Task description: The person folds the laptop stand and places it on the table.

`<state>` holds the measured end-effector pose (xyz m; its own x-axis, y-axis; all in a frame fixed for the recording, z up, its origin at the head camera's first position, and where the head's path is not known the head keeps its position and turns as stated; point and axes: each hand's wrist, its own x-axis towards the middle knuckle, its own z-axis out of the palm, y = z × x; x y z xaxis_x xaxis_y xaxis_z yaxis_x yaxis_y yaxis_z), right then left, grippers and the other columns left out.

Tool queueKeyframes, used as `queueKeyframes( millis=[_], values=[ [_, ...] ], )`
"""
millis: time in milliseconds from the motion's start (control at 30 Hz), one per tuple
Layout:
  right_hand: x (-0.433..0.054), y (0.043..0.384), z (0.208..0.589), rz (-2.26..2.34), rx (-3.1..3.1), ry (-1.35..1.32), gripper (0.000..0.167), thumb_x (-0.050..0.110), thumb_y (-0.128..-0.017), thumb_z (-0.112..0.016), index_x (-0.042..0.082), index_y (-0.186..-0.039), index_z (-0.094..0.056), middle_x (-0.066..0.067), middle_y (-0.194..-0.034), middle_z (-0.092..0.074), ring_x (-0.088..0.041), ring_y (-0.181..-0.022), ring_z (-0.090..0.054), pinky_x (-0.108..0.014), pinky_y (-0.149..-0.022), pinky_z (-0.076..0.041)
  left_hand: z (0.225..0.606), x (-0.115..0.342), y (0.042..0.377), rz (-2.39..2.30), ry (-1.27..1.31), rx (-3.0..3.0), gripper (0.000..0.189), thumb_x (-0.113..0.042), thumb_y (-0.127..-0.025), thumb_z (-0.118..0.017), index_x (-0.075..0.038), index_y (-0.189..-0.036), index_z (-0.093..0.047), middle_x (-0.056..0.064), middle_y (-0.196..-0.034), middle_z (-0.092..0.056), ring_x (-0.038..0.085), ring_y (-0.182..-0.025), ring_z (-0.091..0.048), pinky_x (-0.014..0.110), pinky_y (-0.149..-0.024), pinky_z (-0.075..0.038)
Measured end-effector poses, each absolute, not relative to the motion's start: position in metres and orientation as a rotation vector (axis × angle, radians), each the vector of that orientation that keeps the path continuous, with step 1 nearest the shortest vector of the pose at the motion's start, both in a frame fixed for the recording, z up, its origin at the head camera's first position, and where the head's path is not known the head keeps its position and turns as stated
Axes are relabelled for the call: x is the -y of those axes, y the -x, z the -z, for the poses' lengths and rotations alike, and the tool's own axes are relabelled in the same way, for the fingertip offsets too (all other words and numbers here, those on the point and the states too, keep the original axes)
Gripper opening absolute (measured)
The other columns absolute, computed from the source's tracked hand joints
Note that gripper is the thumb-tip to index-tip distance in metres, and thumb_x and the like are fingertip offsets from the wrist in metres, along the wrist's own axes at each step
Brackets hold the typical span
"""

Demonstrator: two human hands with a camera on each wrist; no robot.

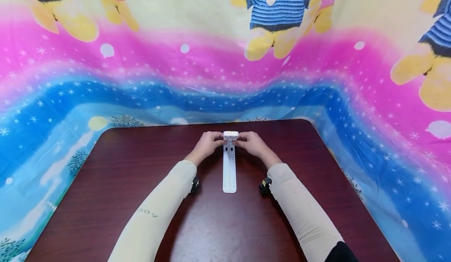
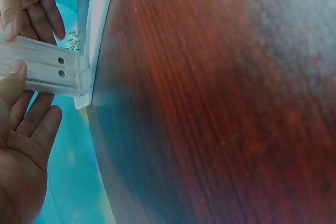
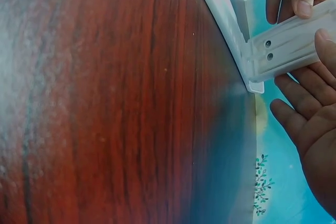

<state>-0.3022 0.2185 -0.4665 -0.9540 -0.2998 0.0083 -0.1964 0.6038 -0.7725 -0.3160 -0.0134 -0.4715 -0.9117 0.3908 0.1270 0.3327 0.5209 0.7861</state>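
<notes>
A white hinged plastic stand (image 1: 229, 174) is at the middle of the dark table's far part. Its long flat arm lies on the tabletop, pointing toward me, while its shorter part (image 2: 44, 66) rises at an angle at the far end. Two small dark screws (image 3: 269, 50) show on that raised part. My left hand (image 1: 207, 144) pinches the raised part's left edge between thumb and fingers. From the other side my right hand (image 1: 254, 143) pinches the right edge the same way. The back of the raised part is hidden.
The dark red-brown wooden table (image 1: 148, 156) has rounded far corners. A patterned cloth (image 1: 218, 70) in pink and blue hangs behind it and along both sides. Black wrist cameras (image 1: 265, 185) sit on both forearms, above the table.
</notes>
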Motion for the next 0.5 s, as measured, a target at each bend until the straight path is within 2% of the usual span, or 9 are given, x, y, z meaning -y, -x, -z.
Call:
queueKeyframes(
  millis=[267,500],
  values=[
    [-0.2205,0.3004,0.4656,1.253,-2.695,0.439,0.017,0.031,-0.098,-0.071,0.024,-0.113,-0.077,0.002,-0.116,-0.074,-0.019,-0.104,-0.064,-0.043,-0.093,-0.054,0.4728,0.0152,0.3138,-1.376,-0.643,-2.645,0.018,-0.02,-0.097,-0.072,-0.018,-0.114,-0.079,-0.003,-0.11,-0.076,0.015,-0.097,-0.065,0.038,-0.09,-0.058],
    [-0.2211,0.3002,0.4665,1.272,-2.673,0.455,0.022,0.031,-0.098,-0.071,0.024,-0.119,-0.077,0.001,-0.119,-0.073,-0.019,-0.107,-0.064,-0.043,-0.095,-0.054,0.4737,0.0175,0.3141,-1.351,-0.651,-2.646,0.023,-0.021,-0.097,-0.073,-0.018,-0.119,-0.078,-0.003,-0.114,-0.076,0.015,-0.1,-0.066,0.039,-0.093,-0.058]
  ],
)
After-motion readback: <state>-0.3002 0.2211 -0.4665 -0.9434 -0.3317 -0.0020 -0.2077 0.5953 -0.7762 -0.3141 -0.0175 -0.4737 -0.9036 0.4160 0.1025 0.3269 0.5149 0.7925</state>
